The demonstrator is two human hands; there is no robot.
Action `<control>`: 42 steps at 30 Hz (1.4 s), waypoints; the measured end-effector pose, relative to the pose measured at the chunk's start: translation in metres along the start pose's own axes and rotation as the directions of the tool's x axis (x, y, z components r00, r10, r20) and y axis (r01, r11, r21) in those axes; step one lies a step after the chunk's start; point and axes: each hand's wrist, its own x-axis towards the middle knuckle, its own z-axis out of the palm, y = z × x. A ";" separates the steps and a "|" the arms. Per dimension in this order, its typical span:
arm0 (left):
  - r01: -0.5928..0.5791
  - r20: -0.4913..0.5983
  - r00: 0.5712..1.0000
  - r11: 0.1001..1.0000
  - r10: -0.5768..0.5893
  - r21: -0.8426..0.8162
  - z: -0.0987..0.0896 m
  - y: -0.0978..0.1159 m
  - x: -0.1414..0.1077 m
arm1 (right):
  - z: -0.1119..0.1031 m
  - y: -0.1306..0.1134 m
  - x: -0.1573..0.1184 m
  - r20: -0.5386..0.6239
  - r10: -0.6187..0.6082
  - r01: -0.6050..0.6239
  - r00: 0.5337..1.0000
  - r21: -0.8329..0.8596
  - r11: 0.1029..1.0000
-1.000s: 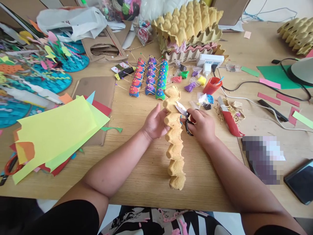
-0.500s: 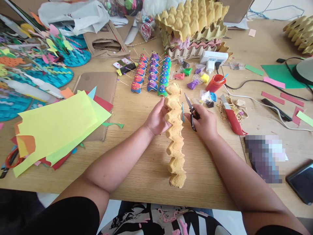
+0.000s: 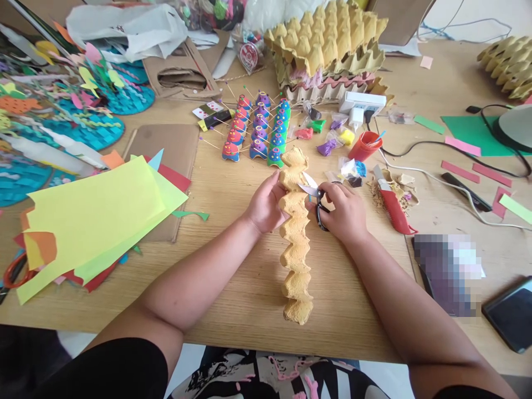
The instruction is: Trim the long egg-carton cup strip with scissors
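A long yellow egg carton strip (image 3: 296, 249) with a row of several cups is held up over the table. My left hand (image 3: 268, 205) grips it from the left near its far end, some fingers hidden behind it. In my right hand (image 3: 344, 210) are black-handled scissors (image 3: 320, 208), blades parted. The blades reach the strip's right edge near its far cups; whether they bite into the cardboard I cannot tell. Beyond the strip stand three painted carton caterpillars with pin feelers: a red and blue one (image 3: 236, 130), a purple one (image 3: 260, 127) and a green and blue one (image 3: 279, 130).
Yellow and green paper sheets (image 3: 100, 216) lie at left on cardboard (image 3: 162, 133). Stacked egg trays (image 3: 328, 39) stand at the back. At right are an orange cup (image 3: 364, 146), a red-handled knife (image 3: 393, 205), a white cable (image 3: 440, 180) and a phone (image 3: 511, 313).
The scissors have moved left, and their blades have opened and come up to the strip's edge. My left hand keeps its hold on the strip.
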 end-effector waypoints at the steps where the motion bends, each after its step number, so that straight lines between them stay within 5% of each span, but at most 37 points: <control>1: -0.002 -0.005 1.000 1.000 0.002 0.015 0.000 0.000 0.000 | 0.000 0.000 0.000 -0.001 -0.001 0.001 1.000 -0.009 1.000; 21: 0.017 0.014 1.000 0.998 -0.016 -0.056 -0.002 0.001 -0.002 | -0.003 -0.001 0.000 -0.017 -0.065 0.062 0.998 -0.129 0.990; 42: -0.005 0.000 1.000 0.997 0.005 -0.072 -0.001 0.000 0.000 | -0.007 -0.007 0.001 0.004 0.019 -0.018 1.000 -0.129 0.991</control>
